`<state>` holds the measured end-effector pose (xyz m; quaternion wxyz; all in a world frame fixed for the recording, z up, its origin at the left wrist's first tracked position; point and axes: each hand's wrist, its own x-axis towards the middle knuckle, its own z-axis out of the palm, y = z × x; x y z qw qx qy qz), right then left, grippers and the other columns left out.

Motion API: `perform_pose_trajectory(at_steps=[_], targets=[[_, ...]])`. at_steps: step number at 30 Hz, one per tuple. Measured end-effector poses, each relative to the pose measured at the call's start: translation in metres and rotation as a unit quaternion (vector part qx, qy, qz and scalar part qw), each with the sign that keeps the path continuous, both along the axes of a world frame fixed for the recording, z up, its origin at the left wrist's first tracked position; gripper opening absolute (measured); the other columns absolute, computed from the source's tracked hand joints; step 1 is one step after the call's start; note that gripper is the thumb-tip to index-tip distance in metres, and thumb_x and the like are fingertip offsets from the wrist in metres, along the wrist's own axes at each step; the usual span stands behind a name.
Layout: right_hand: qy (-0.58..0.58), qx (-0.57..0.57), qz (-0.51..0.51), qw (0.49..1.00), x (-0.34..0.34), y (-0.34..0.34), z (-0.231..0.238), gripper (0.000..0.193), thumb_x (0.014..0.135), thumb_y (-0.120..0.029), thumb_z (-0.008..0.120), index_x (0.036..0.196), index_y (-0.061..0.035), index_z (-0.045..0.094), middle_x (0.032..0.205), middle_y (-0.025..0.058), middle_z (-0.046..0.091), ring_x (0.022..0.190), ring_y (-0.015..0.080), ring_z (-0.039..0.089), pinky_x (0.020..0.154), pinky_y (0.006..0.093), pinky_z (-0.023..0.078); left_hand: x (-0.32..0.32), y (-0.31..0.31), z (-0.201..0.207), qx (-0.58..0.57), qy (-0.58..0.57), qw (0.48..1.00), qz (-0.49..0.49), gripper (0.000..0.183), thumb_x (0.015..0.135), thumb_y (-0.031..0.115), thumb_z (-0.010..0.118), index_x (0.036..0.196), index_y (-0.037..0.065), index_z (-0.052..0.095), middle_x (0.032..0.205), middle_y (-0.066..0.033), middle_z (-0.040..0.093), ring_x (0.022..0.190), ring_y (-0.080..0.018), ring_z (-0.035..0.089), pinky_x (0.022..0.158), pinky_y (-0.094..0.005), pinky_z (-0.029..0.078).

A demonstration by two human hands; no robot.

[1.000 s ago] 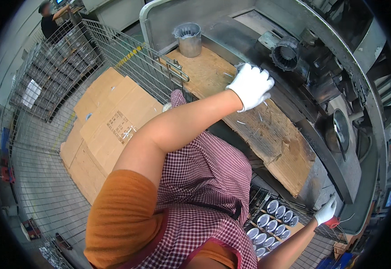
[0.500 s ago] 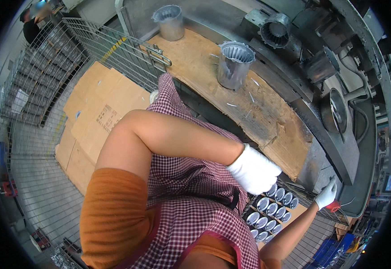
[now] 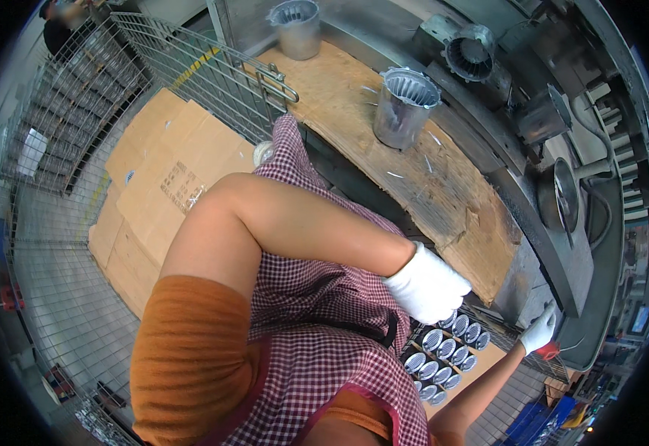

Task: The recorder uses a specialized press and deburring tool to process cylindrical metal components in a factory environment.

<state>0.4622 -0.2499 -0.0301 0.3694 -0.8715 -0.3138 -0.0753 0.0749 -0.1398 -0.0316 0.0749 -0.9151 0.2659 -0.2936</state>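
My left hand (image 3: 430,288), in a white glove, reaches across my front to just above rows of small round metal parts (image 3: 447,349) with shiny ribbed tops. Its fingers are curled, and whatever they hold is hidden beneath the glove. Also gloved in white, my right hand (image 3: 539,332) is at the far edge of the wire cage, fingers stretched out beside the grey metal bench (image 3: 544,279). Just under it shows a red-handled tool (image 3: 547,350) with a thin metal rod. The metal parts stand on brown cardboard (image 3: 473,369).
A worn wooden board (image 3: 339,97) carries two ribbed metal cups, one nearer (image 3: 405,111) and one farther (image 3: 297,30), plus metal slivers. Beyond it stand machine fixtures (image 3: 469,56) and a round pan (image 3: 558,193). Cardboard (image 3: 168,178) lies inside the wire cage (image 3: 56,312) at left. Another person (image 3: 58,33) is behind.
The view has shifted slightly, so the board and cups sit higher and farther right. Both hands stay in nearly the same places by the metal parts and cage edge.
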Motion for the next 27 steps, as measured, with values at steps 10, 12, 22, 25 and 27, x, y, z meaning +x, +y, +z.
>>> perform_pose_trajectory(at_steps=[10,12,22,25,27], targets=[[-0.009,0.004,-0.017,1.0,-0.002,0.0,0.001,0.052,0.091,-0.049,0.059,0.113,-0.0021,0.069,0.1,0.0045,0.072,0.066,0.0105,0.051,0.062,0.0252,0.04,0.0,0.005,-0.001,-0.022,0.043,0.998,0.029,0.014,0.078,0.017,0.056,0.073,0.011,0.068,0.069,-0.0031,0.06,0.065,-0.0211,0.055,0.066,-0.0388,0.04],[0.009,0.034,-0.009,0.999,-0.008,0.003,0.001,0.048,0.093,-0.044,0.06,0.108,-0.0002,0.07,0.084,0.0026,0.07,0.06,0.0096,0.039,0.056,0.028,0.034,0.001,0.006,-0.005,-0.029,0.033,0.998,0.034,0.014,0.079,0.017,0.056,0.073,0.011,0.067,0.069,-0.003,0.06,0.065,-0.0211,0.056,0.066,-0.0381,0.04],[-0.026,0.042,-0.005,0.999,0.007,0.0,-0.006,0.046,0.092,-0.044,0.062,0.11,-0.0019,0.071,0.094,0.0037,0.073,0.068,0.0093,0.054,0.063,0.0262,0.042,-0.001,0.008,-0.006,-0.015,0.056,0.996,0.074,0.013,0.076,0.019,0.058,0.071,0.01,0.066,0.068,-0.0018,0.061,0.066,-0.019,0.057,0.067,-0.035,0.04],[-0.011,0.048,0.0,0.999,0.006,0.001,-0.005,0.045,0.093,-0.042,0.061,0.112,-0.0017,0.07,0.103,0.0062,0.072,0.079,0.0112,0.06,0.073,0.0261,0.045,0.0,0.005,-0.005,0.015,0.102,0.988,0.119,0.016,0.079,0.023,0.058,0.076,0.011,0.069,0.071,-0.001,0.062,0.069,-0.0184,0.056,0.069,-0.0361,0.038],[-0.012,0.048,-0.014,0.999,0.006,-0.001,-0.002,0.044,0.092,-0.041,0.063,0.112,-0.0026,0.07,0.101,0.0043,0.072,0.069,0.0092,0.054,0.065,0.025,0.042,0.001,0.0,-0.003,0.04,0.178,0.969,0.168,0.019,0.081,0.026,0.057,0.08,0.012,0.071,0.074,-0.0012,0.064,0.071,-0.0184,0.056,0.072,-0.0371,0.037]])
